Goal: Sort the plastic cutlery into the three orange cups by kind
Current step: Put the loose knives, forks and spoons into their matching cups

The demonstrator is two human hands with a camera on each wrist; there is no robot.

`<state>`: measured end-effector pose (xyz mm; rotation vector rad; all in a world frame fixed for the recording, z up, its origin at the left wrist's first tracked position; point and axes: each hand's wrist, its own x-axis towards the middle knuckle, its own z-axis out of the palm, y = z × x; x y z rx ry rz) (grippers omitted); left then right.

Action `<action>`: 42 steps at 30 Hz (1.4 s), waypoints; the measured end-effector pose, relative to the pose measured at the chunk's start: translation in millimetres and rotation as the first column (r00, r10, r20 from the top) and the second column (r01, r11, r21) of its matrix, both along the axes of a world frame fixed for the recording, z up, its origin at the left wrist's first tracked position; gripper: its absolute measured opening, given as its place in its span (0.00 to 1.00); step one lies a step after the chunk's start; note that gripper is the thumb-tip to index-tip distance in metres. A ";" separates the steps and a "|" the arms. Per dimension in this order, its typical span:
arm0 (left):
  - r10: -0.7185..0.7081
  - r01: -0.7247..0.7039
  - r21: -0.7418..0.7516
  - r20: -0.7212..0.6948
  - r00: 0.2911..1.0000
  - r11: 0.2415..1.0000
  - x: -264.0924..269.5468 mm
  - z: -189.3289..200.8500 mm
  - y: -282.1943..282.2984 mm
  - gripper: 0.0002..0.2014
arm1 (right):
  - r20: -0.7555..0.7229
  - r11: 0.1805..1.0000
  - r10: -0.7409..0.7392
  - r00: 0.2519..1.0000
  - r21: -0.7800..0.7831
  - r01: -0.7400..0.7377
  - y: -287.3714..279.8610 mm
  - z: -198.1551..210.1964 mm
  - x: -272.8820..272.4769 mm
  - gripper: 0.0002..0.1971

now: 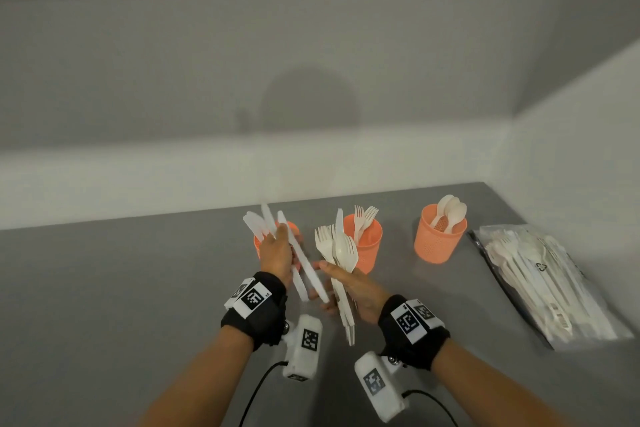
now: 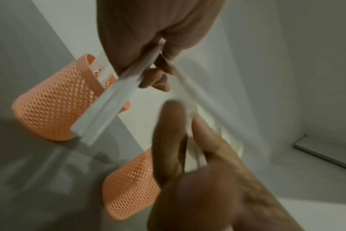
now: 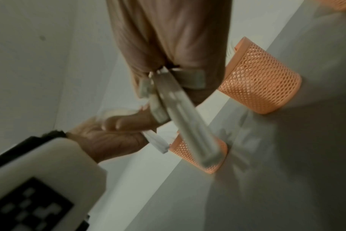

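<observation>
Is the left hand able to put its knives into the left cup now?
Probably yes: the left hand holds the knives right by the left cup, and nothing visibly blocks its mouth.

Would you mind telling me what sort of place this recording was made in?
Probably a bare staging corner set up for recording, not a kitchen: a plain grey table set against blank white walls, with only three orange cups and a cutlery bag.

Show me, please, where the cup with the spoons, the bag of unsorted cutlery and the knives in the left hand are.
Cup with spoons [image 1: 437, 243]: head view, on its orange mesh wall.
Bag of cutlery [image 1: 554, 291]: head view, on the clear plastic, mid-bag.
Knives [image 1: 304, 262]: head view, on a white handle below the left hand [image 1: 277, 255].
</observation>
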<state>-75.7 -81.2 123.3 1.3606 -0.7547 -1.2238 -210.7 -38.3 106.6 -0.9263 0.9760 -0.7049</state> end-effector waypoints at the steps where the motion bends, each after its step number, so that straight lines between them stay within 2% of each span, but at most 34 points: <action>1: 0.062 -0.062 -0.010 -0.013 0.998 0.998 3.2 -0.6 -2.6 0.18 | -0.004 1.000 -0.007 1.000 0.004 0.007 -0.6 0.2 0.5 0.09; 3: 0.146 -0.149 -0.020 -0.112 0.983 0.989 10.3 -1.7 -8.3 0.15 | -0.049 0.998 -0.068 0.996 -0.009 0.068 -3.3 -1.7 1.1 0.07; 5: 0.141 -0.148 -0.047 -0.133 0.981 0.988 16.3 -0.8 -11.8 0.12 | -0.133 0.989 -0.145 0.981 -0.062 0.137 -6.8 -6.1 1.1 0.07; 7: 0.071 -0.074 -0.050 -0.069 0.995 0.996 17.8 1.5 -11.9 0.12 | -0.187 0.983 -0.164 0.969 -0.118 0.144 -9.4 -8.9 1.9 0.06; 10: -0.081 0.081 -0.043 0.012 0.997 0.996 12.3 6.7 -9.8 0.03 | -0.213 0.979 -0.171 0.962 -0.148 0.141 -12.1 -7.9 4.6 0.06; 13: -0.213 0.221 -0.041 0.139 0.967 0.974 3.8 11.1 -6.3 0.03 | -0.206 0.980 -0.156 0.966 -0.152 0.126 -14.2 -4.8 7.6 0.06; 16: -0.261 0.280 -0.064 0.214 0.941 0.958 -5.3 16.2 -2.4 0.04 | -0.168 0.988 -0.116 0.979 -0.122 0.096 -14.6 -1.6 7.3 0.03; 20: -0.189 0.208 -0.052 0.249 0.950 0.977 -3.8 18.6 -12.5 0.10 | -0.067 0.993 -0.107 0.992 -0.054 0.104 -15.4 -0.4 4.0 0.11; 23: -0.110 0.116 -0.028 0.155 0.982 0.993 1.9 17.6 -22.4 0.12 | -0.031 0.990 -0.134 0.990 -0.040 0.133 -15.9 -0.6 1.3 0.15; 26: -0.118 0.121 -0.041 0.078 0.990 0.992 5.0 14.8 -20.8 0.09 | -0.051 0.988 -0.138 0.989 -0.070 0.134 -15.5 -0.7 3.1 0.11; 30: -0.166 0.174 -0.079 0.107 0.980 0.982 5.4 8.9 -14.0 0.10 | -0.079 0.986 -0.137 0.987 -0.104 0.128 -15.9 -5.4 7.8 0.07; 33: -0.138 0.148 -0.076 0.125 0.983 0.986 6.3 7.9 -18.0 0.12 | -0.085 0.992 -0.086 0.993 -0.104 0.077 -16.4 -8.5 8.1 0.05; 37: 0.029 -0.011 -0.123 0.142 0.989 0.992 19.0 22.3 -40.8 0.16 | -0.075 0.996 -0.027 0.997 -0.086 0.021 -18.3 -10.5 4.1 0.04; 42: 0.254 -0.266 -0.303 -0.078 0.964 0.915 44.1 57.1 -70.1 0.10 | -0.023 0.998 -0.058 0.998 0.038 0.059 -23.2 -14.6 -7.4 0.06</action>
